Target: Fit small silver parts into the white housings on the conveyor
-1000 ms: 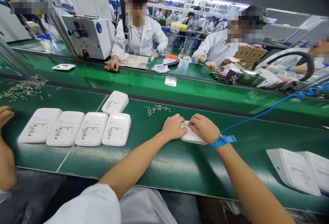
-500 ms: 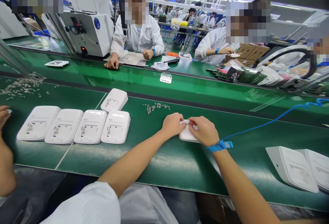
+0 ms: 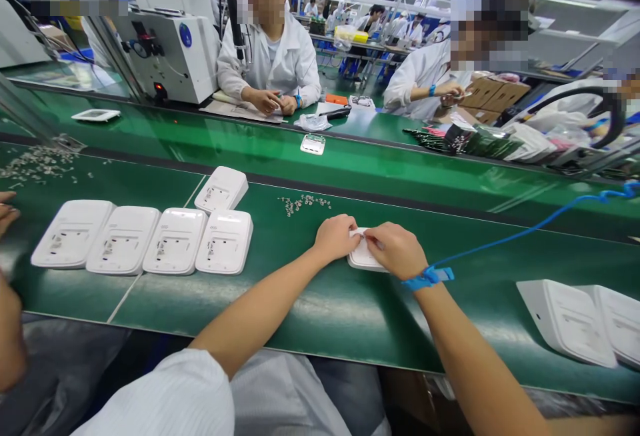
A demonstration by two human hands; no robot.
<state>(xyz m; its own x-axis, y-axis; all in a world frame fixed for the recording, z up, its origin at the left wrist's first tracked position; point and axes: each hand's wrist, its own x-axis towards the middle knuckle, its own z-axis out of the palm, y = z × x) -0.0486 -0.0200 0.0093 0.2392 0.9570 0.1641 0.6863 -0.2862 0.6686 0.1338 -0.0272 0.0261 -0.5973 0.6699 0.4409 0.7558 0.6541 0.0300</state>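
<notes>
A white plastic housing (image 3: 364, 259) lies on the green table (image 3: 320, 309) between my hands. My left hand (image 3: 337, 237) is closed at its upper left edge, thumb and fingertips on the housing. From the right, my right hand (image 3: 397, 248) pinches over its top face; whatever is between the fingertips is too small to make out. A blue strap (image 3: 427, 278) circles my right wrist. Beyond my left hand lies a scatter of small clear parts (image 3: 303, 203). Several white housings (image 3: 175, 241) stand in a row to the left, with another (image 3: 221, 189) behind them.
More white housings (image 3: 575, 323) stand at the right. A blue coiled cord (image 3: 540, 226) runs right from my wrist. Behind a dark rail, a small white part (image 3: 313, 144) lies on the green belt (image 3: 200, 146). A neighbour's hand (image 3: 7, 213) is at the left edge; people sit opposite.
The small white part on the belt has shifted slightly left. The person opposite has brought both hands together. My hands have barely moved on the housing.
</notes>
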